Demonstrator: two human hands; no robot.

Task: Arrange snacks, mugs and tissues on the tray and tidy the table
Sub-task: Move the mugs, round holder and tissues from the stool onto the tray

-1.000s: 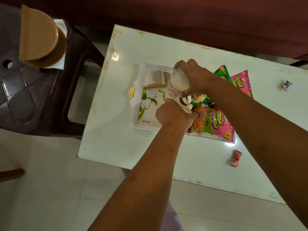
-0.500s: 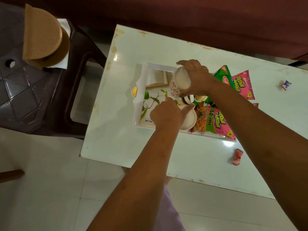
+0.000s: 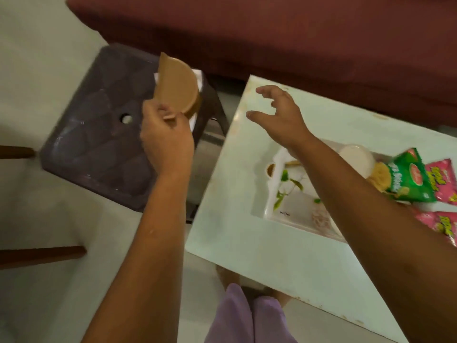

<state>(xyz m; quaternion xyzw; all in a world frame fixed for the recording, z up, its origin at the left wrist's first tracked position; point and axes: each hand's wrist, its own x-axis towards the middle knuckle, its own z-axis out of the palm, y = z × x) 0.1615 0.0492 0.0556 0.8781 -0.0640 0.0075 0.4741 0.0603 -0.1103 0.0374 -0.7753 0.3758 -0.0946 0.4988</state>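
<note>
My left hand point(image 3: 166, 139) grips the lower edge of a tan half-round tissue holder point(image 3: 176, 87) that stands on a dark plastic stool point(image 3: 99, 144), with white tissues point(image 3: 197, 75) showing behind it. My right hand point(image 3: 279, 115) hovers open over the table's left end, fingers spread and holding nothing. On the white tray point(image 3: 291, 214) with a green leaf print sit a white mug point(image 3: 358, 162), a green snack packet point(image 3: 405, 181) and pink snack packets point(image 3: 442, 179). A second patterned mug point(image 3: 321, 219) is partly hidden by my right forearm.
The white table point(image 3: 259, 243) stands to the right of the stool, with a narrow gap between them. A dark red sofa point(image 3: 247, 33) runs along the back. Wooden furniture legs point(image 3: 42, 253) jut in at the left. My legs in purple trousers point(image 3: 242, 318) are below.
Both hands have let go of the mugs on the tray. My view has swung left; my left hand has reached over to the stool and taken the tissue holder, and my right hand has lifted open.
</note>
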